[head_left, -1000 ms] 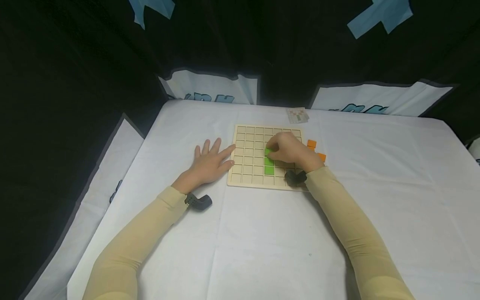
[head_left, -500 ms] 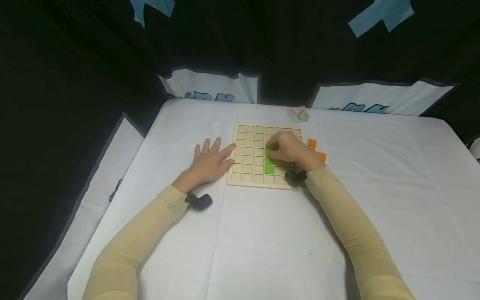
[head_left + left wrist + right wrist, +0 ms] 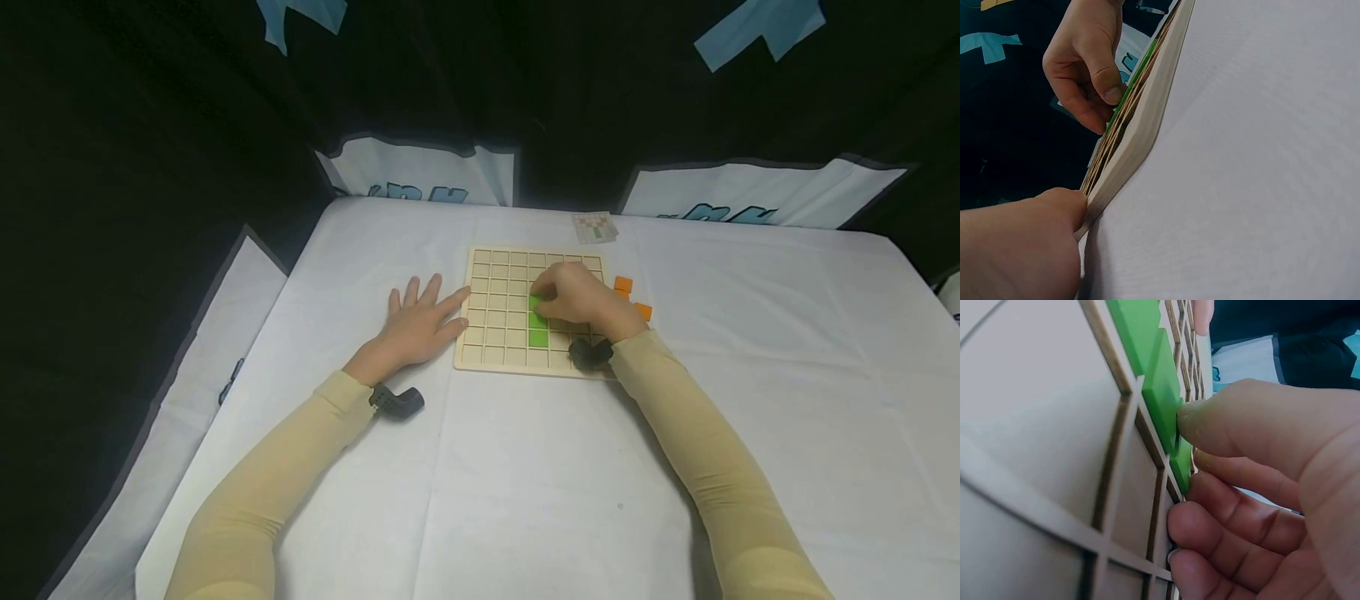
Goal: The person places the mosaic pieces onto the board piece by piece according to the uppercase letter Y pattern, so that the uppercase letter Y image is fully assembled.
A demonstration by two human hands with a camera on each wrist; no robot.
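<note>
Green tiles (image 3: 538, 337) sit in a column on the gridded board (image 3: 525, 372), just right of centre in the head frame, with the right hand (image 3: 577, 296) bent over the top of the column, its thumb and forefinger nearly closed and pinching the uppermost tile. Left of centre, the left hand (image 3: 416, 329) holds nothing and lies wide open, fingers spread on the white cloth (image 3: 525, 500), thumb and forefinger touching the board's left edge. Orange tiles (image 3: 623, 284) lie just beyond the board's right edge, and a card (image 3: 595, 227) lies above its upper right.
</note>
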